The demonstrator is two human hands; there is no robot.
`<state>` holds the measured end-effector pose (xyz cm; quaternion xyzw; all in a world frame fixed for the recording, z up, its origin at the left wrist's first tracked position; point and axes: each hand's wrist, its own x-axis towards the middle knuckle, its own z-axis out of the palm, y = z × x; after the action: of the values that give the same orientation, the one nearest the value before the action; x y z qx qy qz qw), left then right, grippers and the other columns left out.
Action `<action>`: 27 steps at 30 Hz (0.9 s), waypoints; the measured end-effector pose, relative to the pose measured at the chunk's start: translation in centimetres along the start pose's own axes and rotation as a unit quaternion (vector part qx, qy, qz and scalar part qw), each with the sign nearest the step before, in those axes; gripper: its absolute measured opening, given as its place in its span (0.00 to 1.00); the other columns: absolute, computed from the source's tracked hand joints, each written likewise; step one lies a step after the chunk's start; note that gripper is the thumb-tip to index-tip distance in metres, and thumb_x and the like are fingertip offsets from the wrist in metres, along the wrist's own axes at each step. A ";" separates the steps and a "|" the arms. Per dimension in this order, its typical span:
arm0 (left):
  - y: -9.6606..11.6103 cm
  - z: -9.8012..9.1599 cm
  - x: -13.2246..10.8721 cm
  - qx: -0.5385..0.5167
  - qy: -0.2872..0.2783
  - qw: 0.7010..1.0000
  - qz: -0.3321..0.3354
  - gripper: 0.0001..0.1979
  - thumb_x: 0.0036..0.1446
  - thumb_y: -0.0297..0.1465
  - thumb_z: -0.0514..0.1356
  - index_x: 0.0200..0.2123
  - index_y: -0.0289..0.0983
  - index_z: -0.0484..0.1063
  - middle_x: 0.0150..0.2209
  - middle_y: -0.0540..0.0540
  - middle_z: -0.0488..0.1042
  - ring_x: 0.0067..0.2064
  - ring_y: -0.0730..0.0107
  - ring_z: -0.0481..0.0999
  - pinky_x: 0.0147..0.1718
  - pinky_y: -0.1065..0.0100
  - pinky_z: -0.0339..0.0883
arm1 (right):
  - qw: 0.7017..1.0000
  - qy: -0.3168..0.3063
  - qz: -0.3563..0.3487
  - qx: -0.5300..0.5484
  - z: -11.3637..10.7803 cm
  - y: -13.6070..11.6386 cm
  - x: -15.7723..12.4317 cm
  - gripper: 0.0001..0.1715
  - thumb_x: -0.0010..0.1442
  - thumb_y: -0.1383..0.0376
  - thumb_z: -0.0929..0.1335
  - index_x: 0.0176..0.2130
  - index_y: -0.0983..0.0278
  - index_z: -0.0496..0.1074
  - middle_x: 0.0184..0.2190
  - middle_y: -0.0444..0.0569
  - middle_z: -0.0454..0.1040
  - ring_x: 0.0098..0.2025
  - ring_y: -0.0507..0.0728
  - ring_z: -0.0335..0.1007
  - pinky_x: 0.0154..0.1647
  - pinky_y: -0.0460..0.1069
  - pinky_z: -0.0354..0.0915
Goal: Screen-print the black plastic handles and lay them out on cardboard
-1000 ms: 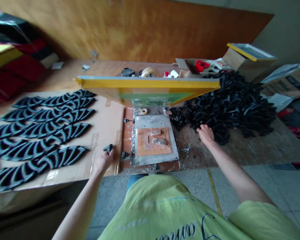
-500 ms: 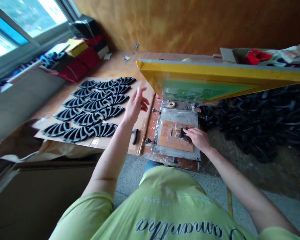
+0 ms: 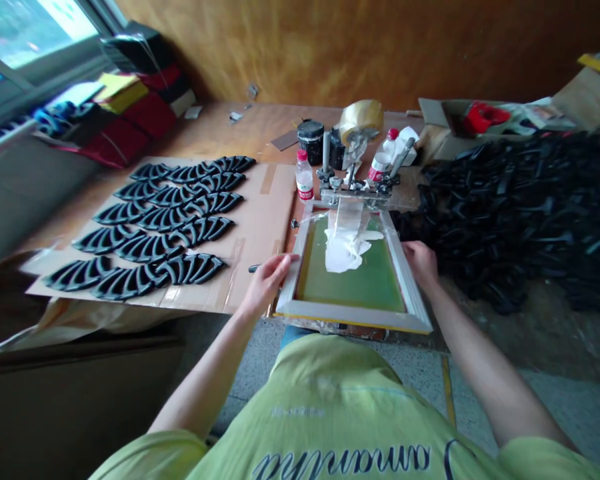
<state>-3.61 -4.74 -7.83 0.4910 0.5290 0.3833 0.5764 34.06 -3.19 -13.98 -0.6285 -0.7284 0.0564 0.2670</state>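
Your L hand (image 3: 269, 278) and R hand (image 3: 423, 263) grip opp. sides of the screen-printing frame (image 3: 350, 314); it lies btwn them, in front of you, long axis prob. fore-aft, neither hand clearly nearer.

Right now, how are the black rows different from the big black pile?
The black rows are lined up neatly on cardboard, but the pile is all jumbled. The black rows are spread out low, while the pile is heaped up. The black rows are left of the framed screen; the pile is right of it. Both have many black pieces.
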 end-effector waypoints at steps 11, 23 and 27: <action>-11.2 0.2 2.0 0.081 -0.003 0.996 -0.046 0.36 0.56 0.47 0.60 0.64 0.37 0.64 0.25 0.54 0.67 0.25 0.75 0.64 0.23 0.75 0.56 | 0.978 -0.165 -0.089 -0.097 3.2 -10.7 6.3 0.10 0.60 0.64 0.71 0.42 0.66 0.75 0.40 0.55 0.77 0.45 0.62 0.72 0.45 0.53 0.68; -11.8 0.2 1.9 0.091 0.004 0.995 -0.032 0.34 0.58 0.49 0.58 0.62 0.35 0.66 0.26 0.52 0.68 0.27 0.74 0.65 0.24 0.74 0.56 | 0.953 -0.219 -0.203 -0.047 1.1 -8.9 2.7 0.11 0.57 0.73 0.67 0.38 0.61 0.77 0.37 0.47 0.79 0.40 0.56 0.73 0.36 0.47 0.62; -11.3 0.3 1.8 0.074 0.002 0.997 -0.027 0.35 0.56 0.48 0.60 0.61 0.34 0.67 0.24 0.54 0.65 0.26 0.75 0.63 0.24 0.74 0.56 | 0.961 -0.178 -0.207 -0.034 2.7 -9.2 0.6 0.16 0.58 0.74 0.66 0.44 0.62 0.77 0.41 0.50 0.79 0.42 0.56 0.73 0.39 0.48 0.64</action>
<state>-3.97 -5.57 -19.27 0.5172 0.5703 0.3279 0.5475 24.60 -3.79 -12.23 -0.4524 -0.8798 0.0866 0.1173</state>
